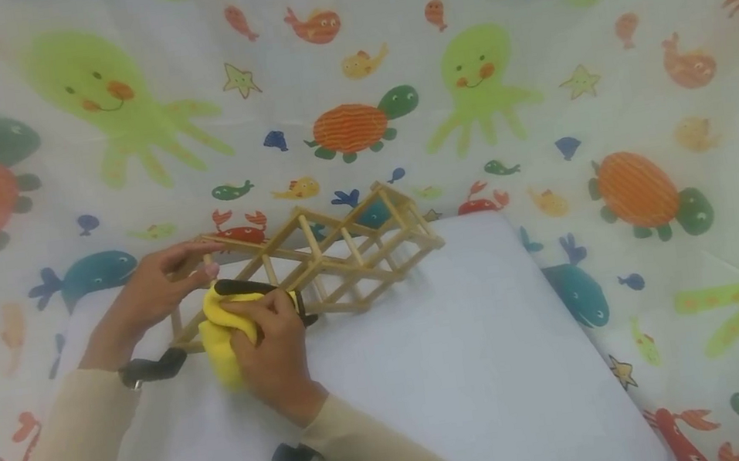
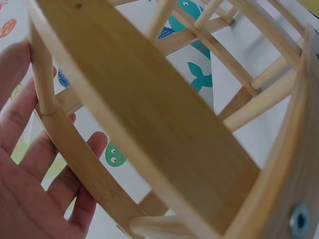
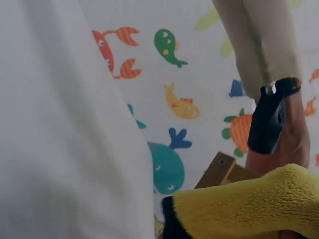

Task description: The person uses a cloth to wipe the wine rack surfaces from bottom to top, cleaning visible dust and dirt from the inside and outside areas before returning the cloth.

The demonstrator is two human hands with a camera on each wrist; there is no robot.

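Observation:
A pale wooden lattice rack (image 1: 317,259) of crossed slats and round dowels stands stretched out at the back of the table. My left hand (image 1: 156,290) holds its left end. In the left wrist view, the fingers of that hand (image 2: 30,164) reach behind a slat (image 2: 89,164) and a dowel at the rack's edge. My right hand (image 1: 276,352) grips a yellow cloth (image 1: 224,351) with black on its other side, bunched against the rack's near left part. The cloth's fuzzy yellow face (image 3: 239,204) fills the lower right of the right wrist view, hiding most of the rack there.
Under the rack is a white-covered table (image 1: 472,373), whose right edge runs down toward the front. Behind and around it hangs a white sheet (image 1: 415,154) printed with sea animals. A black strap end (image 1: 156,365) sticks out from the left wrist.

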